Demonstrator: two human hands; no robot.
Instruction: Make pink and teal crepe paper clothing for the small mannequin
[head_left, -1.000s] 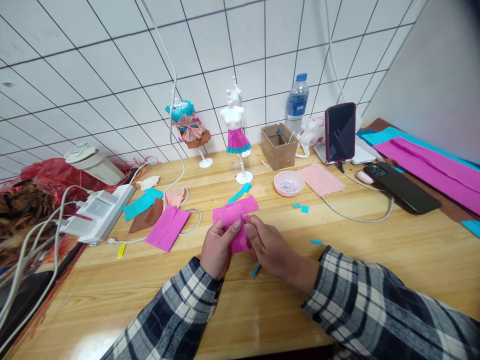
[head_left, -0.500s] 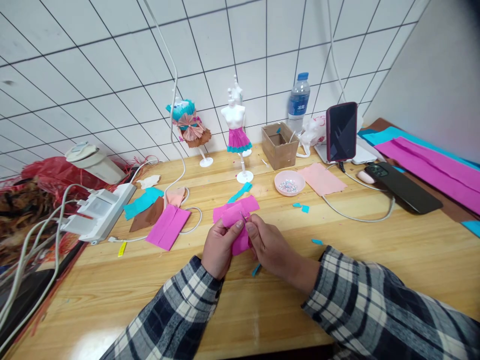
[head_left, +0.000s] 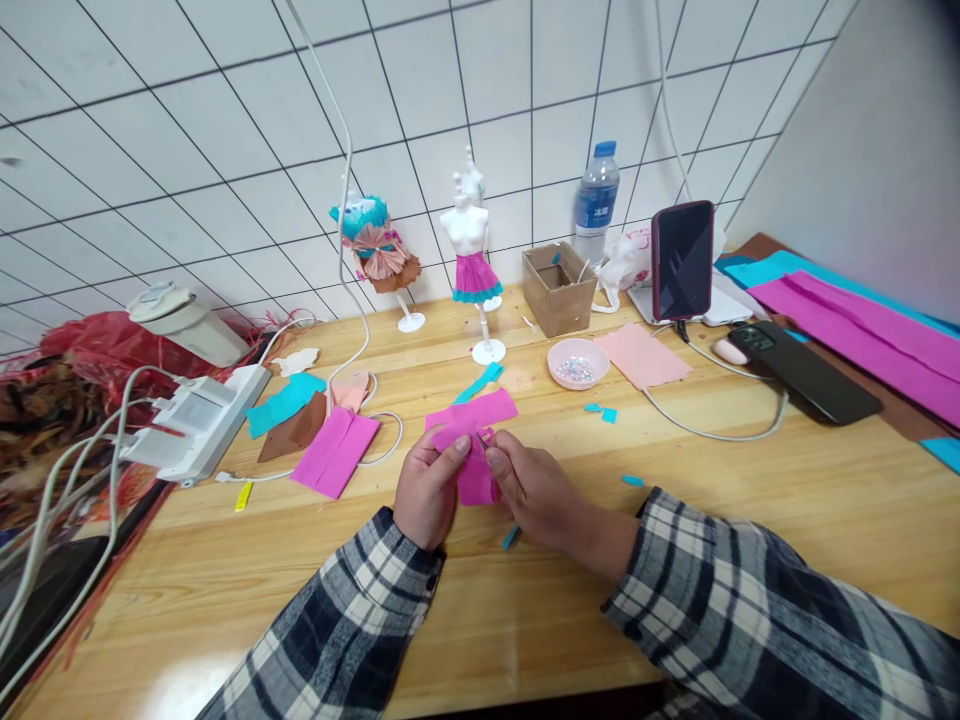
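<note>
My left hand (head_left: 427,492) pinches a piece of magenta crepe paper (head_left: 474,485) between thumb and fingers above the desk. Closed fingers of my right hand (head_left: 536,490) hold a thin pointed metal tool (head_left: 482,441), whose tip touches the paper; most of it is hidden in the hand, so its kind is unclear. Just beyond lies a magenta strip (head_left: 495,405), with a turquoise strip (head_left: 478,383) behind it. Farther back stands a small white dress form (head_left: 466,232) in a magenta skirt with a turquoise hem.
A decorated dress form (head_left: 379,250), cardboard box (head_left: 566,295), pink bowl of sequins (head_left: 577,365) and water bottle (head_left: 598,205) stand toward the wall. Left are a power strip (head_left: 199,430) and paper pieces (head_left: 335,452); right, a phone (head_left: 806,370) and cables.
Both hands have shifted slightly left. My left hand has turned the magenta paper a little, and the metal tip now sits lower and slightly left on it.
</note>
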